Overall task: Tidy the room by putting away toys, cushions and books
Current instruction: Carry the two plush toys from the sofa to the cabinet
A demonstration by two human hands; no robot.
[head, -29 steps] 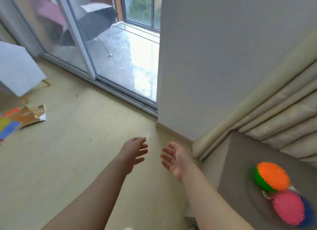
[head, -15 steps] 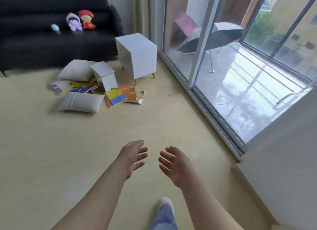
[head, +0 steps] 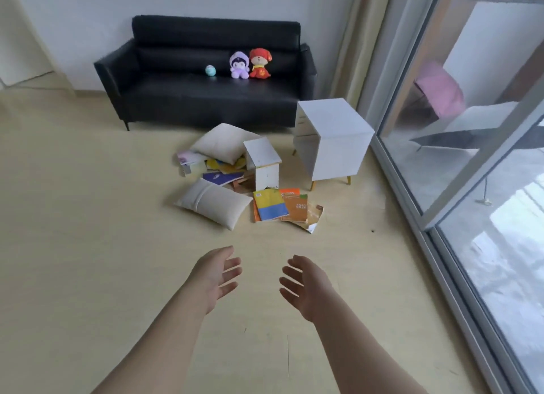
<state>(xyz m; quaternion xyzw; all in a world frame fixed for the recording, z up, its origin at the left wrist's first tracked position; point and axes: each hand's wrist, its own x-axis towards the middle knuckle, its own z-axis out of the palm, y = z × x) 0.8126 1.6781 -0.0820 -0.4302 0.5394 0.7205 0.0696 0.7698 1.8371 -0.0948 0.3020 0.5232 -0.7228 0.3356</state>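
Left hand and right hand: both spread open, empty, raised over bare floor. The view had swung away from the wall corner with the spiky balls to face the black sofa. Clutter far ahead, untouched: near cushion, far cushion, scattered books beside the toppled small cabinet; plush toys already on the sofa, so floor items likely came next.

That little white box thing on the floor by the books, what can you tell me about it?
The small white cabinet looks like painted board, scuffed in places. It sits tilted on the floor in front of the black sofa, just left of the bigger white cabinet. A cushion lies against its left side, and books lie scattered at its foot.
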